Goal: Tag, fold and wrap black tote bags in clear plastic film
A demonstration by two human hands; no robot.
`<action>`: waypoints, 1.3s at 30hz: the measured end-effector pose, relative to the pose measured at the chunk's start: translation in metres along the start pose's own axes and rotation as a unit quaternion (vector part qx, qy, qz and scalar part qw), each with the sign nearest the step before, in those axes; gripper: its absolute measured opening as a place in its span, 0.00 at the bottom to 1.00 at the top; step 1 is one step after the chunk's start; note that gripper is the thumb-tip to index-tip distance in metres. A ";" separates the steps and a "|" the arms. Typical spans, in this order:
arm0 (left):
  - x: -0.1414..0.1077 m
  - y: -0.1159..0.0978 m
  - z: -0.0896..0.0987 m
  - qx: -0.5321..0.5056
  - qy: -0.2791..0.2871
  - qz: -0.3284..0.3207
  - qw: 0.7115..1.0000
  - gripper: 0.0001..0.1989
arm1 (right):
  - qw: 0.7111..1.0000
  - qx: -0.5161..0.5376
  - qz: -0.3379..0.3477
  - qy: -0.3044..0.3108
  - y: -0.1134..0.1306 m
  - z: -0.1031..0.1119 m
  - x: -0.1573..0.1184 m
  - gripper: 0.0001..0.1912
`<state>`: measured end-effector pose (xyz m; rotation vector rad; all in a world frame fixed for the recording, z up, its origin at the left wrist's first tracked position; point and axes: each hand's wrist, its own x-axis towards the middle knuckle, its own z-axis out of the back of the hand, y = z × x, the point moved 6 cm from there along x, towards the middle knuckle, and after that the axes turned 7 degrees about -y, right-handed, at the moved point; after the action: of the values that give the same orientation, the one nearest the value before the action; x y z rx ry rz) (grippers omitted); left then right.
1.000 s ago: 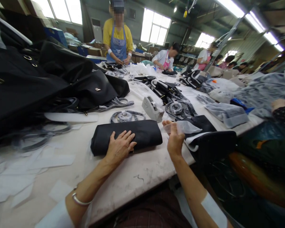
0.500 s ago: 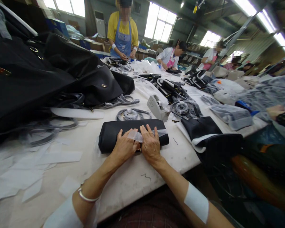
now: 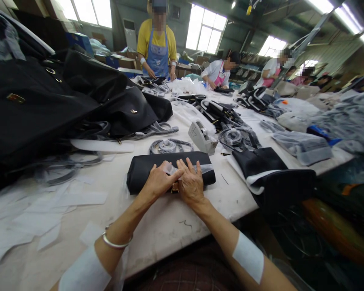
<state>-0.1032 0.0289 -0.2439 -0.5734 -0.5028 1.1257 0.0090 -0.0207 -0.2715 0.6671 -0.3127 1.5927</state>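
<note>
In front of me a black bag (image 3: pixel 144 169), folded into a long roll, lies on the table with a translucent plastic strip (image 3: pixel 206 167) across its top. A gold-coloured clasp (image 3: pixel 175 188) shows at its near edge, between my hands. Flat on the bag and the strip rests my right hand (image 3: pixel 190 182), its fingers spread. My left hand (image 3: pixel 157 180) is bent over the bag's middle, thumb pointing toward the right hand, closed at the strip; its fingertips are partly hidden.
Beyond the bag are a wrapped coiled strap (image 3: pixel 166 146) and a grey tape dispenser (image 3: pixel 202 137). Large black bags (image 3: pixel 115 101) are piled on the left above white paper sheets (image 3: pixel 48 218). Another black bag (image 3: pixel 261 163) overhangs the right edge. Co-workers (image 3: pixel 157 48) stand across the table.
My left fingers have curled in and the thumb has swung across the strip to my right hand, uncovering more of the clasp. The right hand stays put. A person's arm at far right has left view.
</note>
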 end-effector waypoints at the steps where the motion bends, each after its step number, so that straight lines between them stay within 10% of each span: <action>1: 0.001 0.000 0.002 -0.005 -0.010 0.009 1.000 0.11 | 1.000 0.007 -0.003 -0.007 0.000 0.001 0.000 0.24; 23: 0.006 0.018 0.001 0.063 -0.049 -0.040 0.996 0.12 | 0.975 0.124 0.177 0.047 0.011 0.014 -0.009 0.25; 34: 0.001 0.035 0.077 0.206 -0.088 0.013 0.975 0.11 | 0.986 0.106 0.117 0.057 0.022 0.010 -0.007 0.26; 39: 0.004 0.023 0.055 0.216 -0.022 0.038 0.975 0.20 | 0.987 0.098 0.118 0.051 0.024 0.009 -0.008 0.26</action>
<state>-0.1521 0.0496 -0.2175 -0.1897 -0.2612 1.2757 -0.0121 -0.0354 -0.2648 0.7158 -0.1637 1.8958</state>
